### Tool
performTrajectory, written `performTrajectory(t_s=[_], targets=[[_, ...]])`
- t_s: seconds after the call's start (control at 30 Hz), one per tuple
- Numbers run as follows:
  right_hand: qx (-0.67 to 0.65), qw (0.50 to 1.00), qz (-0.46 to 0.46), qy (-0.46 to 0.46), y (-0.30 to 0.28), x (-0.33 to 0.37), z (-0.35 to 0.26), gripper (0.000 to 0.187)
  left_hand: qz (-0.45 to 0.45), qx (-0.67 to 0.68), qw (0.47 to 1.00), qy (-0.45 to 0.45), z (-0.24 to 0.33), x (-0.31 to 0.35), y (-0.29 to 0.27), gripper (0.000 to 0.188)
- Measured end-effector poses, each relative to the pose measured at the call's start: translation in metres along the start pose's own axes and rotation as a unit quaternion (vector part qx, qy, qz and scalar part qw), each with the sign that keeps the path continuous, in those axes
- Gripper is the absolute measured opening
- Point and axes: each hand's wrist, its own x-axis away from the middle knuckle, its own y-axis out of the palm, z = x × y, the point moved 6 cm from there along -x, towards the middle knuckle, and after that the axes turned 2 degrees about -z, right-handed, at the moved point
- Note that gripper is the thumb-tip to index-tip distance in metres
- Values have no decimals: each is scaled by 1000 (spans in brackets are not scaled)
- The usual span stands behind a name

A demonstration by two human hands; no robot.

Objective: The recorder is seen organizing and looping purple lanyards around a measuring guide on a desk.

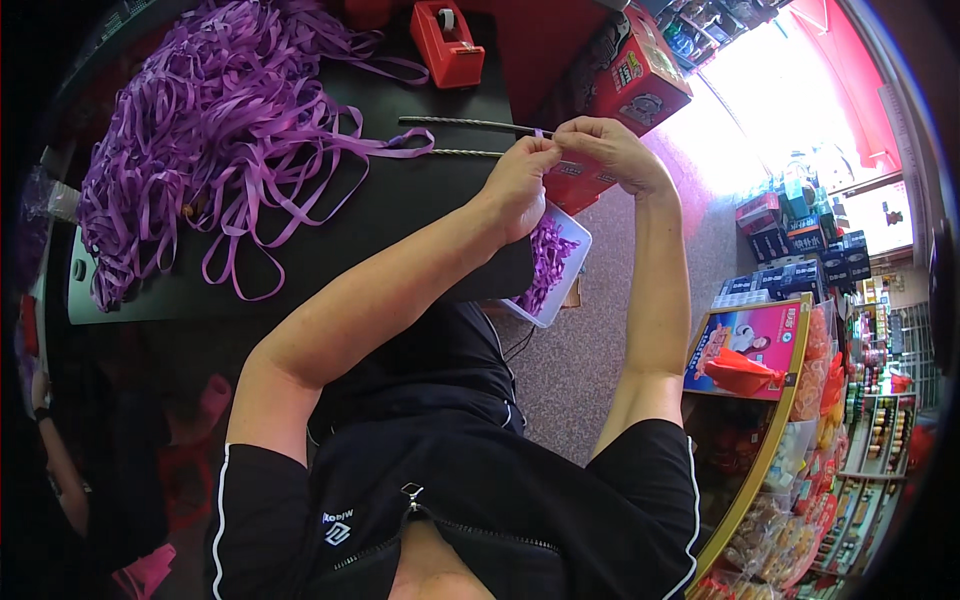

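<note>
Purple ribbon [220,130] is piled in a tangled heap on a dark table [400,195] at the upper left of the frame, one loop being stretched rightward to two twisted metal rods [460,121]. A red tape dispenser [455,62] is set near the top edge, above the rods, whose right ends are partly covered by the hands. At upper centre, the grip of the left hand [520,188] is closed in a pinch. Below it, purple pieces [548,265] are held in a white bin [574,268]. The grip of the right hand [622,155] is likewise pinched, close against the left; what is held in either cannot be told. Farther right, a red carton [640,78] is seen.
</note>
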Motion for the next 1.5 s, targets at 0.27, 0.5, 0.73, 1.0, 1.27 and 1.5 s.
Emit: performTrajectory(t_s=[0.27, 0.5, 0.73, 1.0, 1.27, 1.5], targets=[[-43, 997, -47, 33, -3, 8, -2, 28, -5, -12, 1000, -5, 0, 0, 0, 9], [-89, 992, -11, 86, -6, 6, 14, 48, -2, -15, 1000, -15, 0, 1, 2, 11], [-75, 994, -62, 47, -8, 5, 8, 30, -3, -9, 1000, -24, -1, 0, 3, 13], [-97, 994, -7, 44, -11, 3, 15, 20, 2, -7, 1000, 5, 3, 2, 4, 27], [-125, 986, 69, 84, -2, -13, 61, 19, -13, 91, 996, -23, 9, 10, 10, 49], [-77, 987, 103, 97, 7, -17, 48, 25, -31, 90, 995, -17, 14, 14, 14, 62]])
